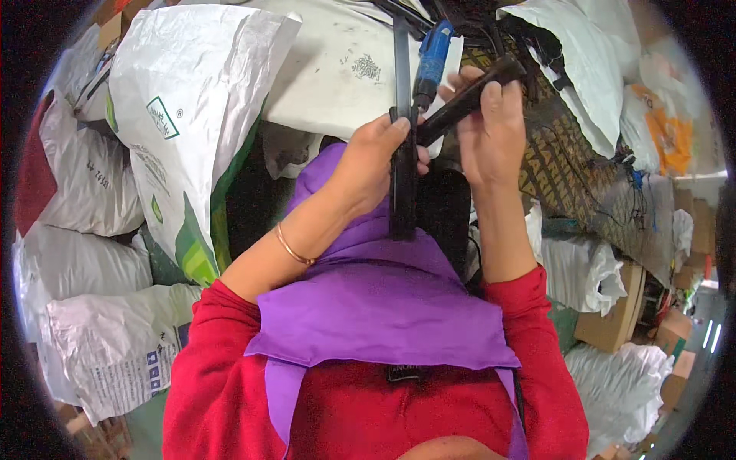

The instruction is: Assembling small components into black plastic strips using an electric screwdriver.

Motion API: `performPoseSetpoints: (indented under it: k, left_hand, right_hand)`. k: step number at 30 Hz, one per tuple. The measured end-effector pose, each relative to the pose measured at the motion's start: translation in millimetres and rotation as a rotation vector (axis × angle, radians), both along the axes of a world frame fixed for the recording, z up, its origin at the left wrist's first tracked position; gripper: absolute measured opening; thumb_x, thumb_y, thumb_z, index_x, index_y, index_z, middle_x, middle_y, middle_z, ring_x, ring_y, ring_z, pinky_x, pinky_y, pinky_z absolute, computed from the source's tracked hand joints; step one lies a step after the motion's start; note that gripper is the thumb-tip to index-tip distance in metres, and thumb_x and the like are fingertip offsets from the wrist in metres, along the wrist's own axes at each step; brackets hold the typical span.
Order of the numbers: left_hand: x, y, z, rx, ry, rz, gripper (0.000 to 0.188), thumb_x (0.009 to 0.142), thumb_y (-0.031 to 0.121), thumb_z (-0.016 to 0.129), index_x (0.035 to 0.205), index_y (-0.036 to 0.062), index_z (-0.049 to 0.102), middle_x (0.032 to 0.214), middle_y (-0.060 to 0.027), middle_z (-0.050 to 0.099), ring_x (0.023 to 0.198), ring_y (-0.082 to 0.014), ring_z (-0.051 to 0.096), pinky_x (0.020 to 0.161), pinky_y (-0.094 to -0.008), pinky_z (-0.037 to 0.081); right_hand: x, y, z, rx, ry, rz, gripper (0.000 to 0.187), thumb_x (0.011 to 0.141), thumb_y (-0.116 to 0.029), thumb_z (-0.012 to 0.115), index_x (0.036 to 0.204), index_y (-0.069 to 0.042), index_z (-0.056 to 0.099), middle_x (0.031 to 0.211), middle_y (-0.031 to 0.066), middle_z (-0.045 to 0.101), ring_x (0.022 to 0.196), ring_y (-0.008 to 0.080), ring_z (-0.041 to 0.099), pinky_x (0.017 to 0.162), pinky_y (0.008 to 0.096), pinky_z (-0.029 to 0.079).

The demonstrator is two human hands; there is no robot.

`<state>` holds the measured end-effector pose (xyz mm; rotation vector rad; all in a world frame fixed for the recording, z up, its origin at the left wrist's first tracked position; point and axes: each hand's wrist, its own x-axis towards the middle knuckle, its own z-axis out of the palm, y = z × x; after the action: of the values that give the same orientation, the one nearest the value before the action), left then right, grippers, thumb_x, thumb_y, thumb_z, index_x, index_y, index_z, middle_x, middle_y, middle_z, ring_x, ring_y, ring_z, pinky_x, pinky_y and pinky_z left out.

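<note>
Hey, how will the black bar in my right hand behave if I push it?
The black bar is probably stiff, since it looks straight, without sag. It seems fairly light, as the right hand grips it mostly with the fingers. Its smooth-looking surface might slip.

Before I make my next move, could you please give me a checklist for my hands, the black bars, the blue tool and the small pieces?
1. Left hand gripping the straight bar: ok.
2. Right hand holding the slanted bar: ok.
3. Bars firmly joined: cannot tell; they meet near the left thumb, but the joint is unclear.
4. Blue tool in hand: not ok; neither hand grips it.
5. Small pieces gathered on the white surface: ok, mostly one pile.
</note>
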<state>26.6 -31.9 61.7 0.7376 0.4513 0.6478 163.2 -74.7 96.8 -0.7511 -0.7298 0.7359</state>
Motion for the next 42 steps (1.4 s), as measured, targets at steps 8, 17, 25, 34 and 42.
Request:
performPoseSetpoints:
  k: [8, 17, 25, 34, 42]
  left_hand:
    - [-6, 6, 5, 0.337, 0.306, 0.21, 0.022, 0.092, 0.013, 0.043, 0.107, -0.0004, 0.053, 0.091, -0.0075, 0.061, 0.074, -0.0114, 0.058, 0.066, -0.0258, 0.05]
    - [-2, -3, 3, 0.407, 0.187, 0.26, 0.026, 0.091, 0.009, 0.043, 0.114, 0.0017, 0.052, 0.084, -0.0013, 0.06, 0.058, -0.0038, 0.049, 0.046, -0.0186, 0.041]
    - [-6, -1, -2, 0.308, -0.03, 0.119, 0.034, 0.092, 0.013, 0.039, 0.124, 0.0002, 0.041, 0.104, -0.0049, 0.057, 0.075, -0.0053, 0.051, 0.057, -0.0193, 0.044]
    - [5, -7, -11, 0.553, 0.189, 0.3, 0.028, 0.094, 0.016, 0.037, 0.113, -0.0027, 0.044, 0.101, -0.0116, 0.056, 0.091, -0.0147, 0.054, 0.083, -0.0283, 0.045]
    - [10, 9, -11, -0.28, 0.017, 0.364, 0.026, 0.094, 0.023, 0.039, 0.107, 0.0009, 0.047, 0.085, -0.0074, 0.054, 0.078, -0.0166, 0.054, 0.069, -0.0313, 0.048]
  right_hand:
    - [-30, -25, -13, -0.53, -0.116, 0.204, 0.03, 0.087, -0.016, 0.057, 0.112, 0.001, 0.052, 0.086, 0.0057, 0.06, 0.067, 0.0106, 0.057, 0.053, 0.0238, 0.05]
    - [-41, -21, -27, -0.426, 0.008, 0.12, 0.031, 0.085, -0.018, 0.061, 0.106, 0.003, 0.052, 0.086, 0.0078, 0.061, 0.065, 0.0114, 0.058, 0.051, 0.0237, 0.049]
    - [-42, -21, -32, -0.406, 0.026, 0.079, 0.02, 0.084, -0.007, 0.059, 0.101, 0.002, 0.052, 0.085, 0.0078, 0.061, 0.065, 0.0113, 0.058, 0.048, 0.0241, 0.051]
    - [-51, -19, -51, -0.399, -0.157, -0.02, 0.02, 0.085, -0.007, 0.061, 0.1, 0.002, 0.051, 0.095, 0.0083, 0.06, 0.084, 0.0097, 0.056, 0.075, 0.0214, 0.045]
    - [-42, -9, -48, -0.542, -0.868, -0.109, 0.026, 0.075, -0.01, 0.063, 0.098, 0.001, 0.055, 0.087, 0.0186, 0.063, 0.083, 0.0282, 0.063, 0.075, 0.0353, 0.048]
